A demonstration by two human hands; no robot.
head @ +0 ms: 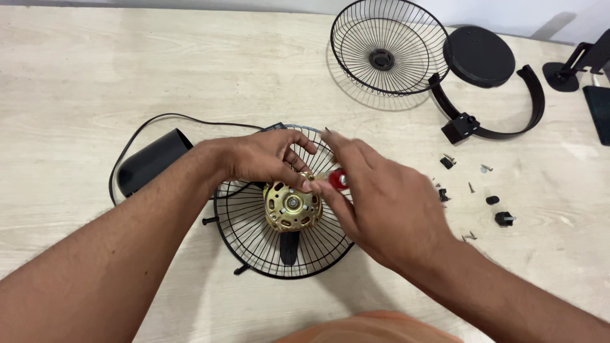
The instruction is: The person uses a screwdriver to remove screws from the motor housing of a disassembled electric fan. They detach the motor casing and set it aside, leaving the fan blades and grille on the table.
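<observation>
Brass-coloured fan motor (293,206) sitting at the centre of a black wire grille (248,238) on the pale wooden table (82,82). Left hand (264,157) pinching the motor's upper edge with fingertips, right hand (381,197) closing around a red-handled tool (337,178) pressed there. Lying near: black cylindrical housing (152,160), second grille (389,47), curved bracket (502,114), scattered screws (470,187).
</observation>
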